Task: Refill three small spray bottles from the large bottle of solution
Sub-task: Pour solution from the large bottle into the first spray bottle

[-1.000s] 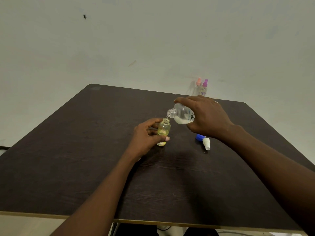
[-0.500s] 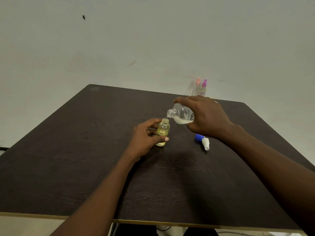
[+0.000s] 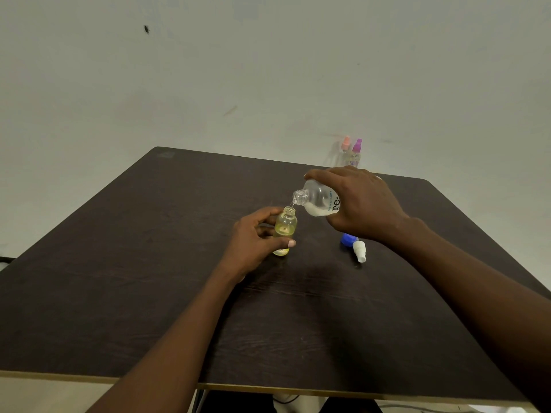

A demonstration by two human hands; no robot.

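Barely any change since earlier frame: large bottle (image 3: 317,201) stays tipped, mouth just above small bottle (image 3: 285,226). Left hand (image 3: 253,242) grip wraps small yellow-tinted bottle, uncapped, standing mid surface (image 3: 119,263). Right hand (image 3: 360,204) grip holds large bottle. Blue cap (image 3: 347,239) and white sprayer (image 3: 359,251) lie under right wrist. Two capped spray bottles (image 3: 351,153) at far edge.

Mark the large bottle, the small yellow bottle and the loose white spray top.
large bottle (image 3: 317,199), head view, on its clear shoulder.
small yellow bottle (image 3: 285,225), head view, on its body.
white spray top (image 3: 359,251), head view, on its middle.
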